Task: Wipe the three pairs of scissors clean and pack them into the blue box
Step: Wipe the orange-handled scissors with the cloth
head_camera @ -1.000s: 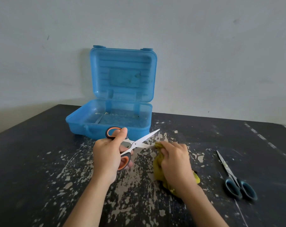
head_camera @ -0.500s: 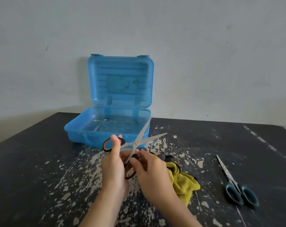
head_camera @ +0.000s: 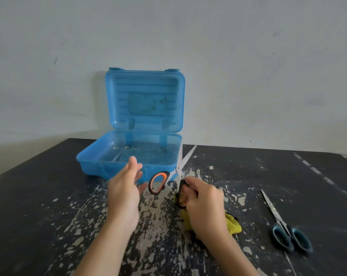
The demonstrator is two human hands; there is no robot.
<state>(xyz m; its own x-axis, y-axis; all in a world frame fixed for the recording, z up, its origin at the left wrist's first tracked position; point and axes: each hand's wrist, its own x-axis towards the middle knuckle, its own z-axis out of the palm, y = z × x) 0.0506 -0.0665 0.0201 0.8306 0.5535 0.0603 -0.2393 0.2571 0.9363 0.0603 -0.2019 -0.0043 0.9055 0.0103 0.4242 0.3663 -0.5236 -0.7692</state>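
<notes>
- I am gripping the orange scissors [head_camera: 164, 176] by their dark loop in my right hand [head_camera: 204, 202], blades splayed and pointing far, toward the near right corner of the box [head_camera: 93, 156].
- My left hand [head_camera: 126, 188] is hanging loose-fingered and holding nothing, just left of the orange loop; blur is hiding whether it is touching.
- I am judging the step as wiping this pair. I should be pinching the cloth [head_camera: 233, 226], lying under my right hand, and drawing it from pivot to tip, away from the edges.
- The blue scissors [head_camera: 277, 217] are lying near right on the table [head_camera: 39, 196], well apart from the box.
- I am reading no brand or writing anywhere.
</notes>
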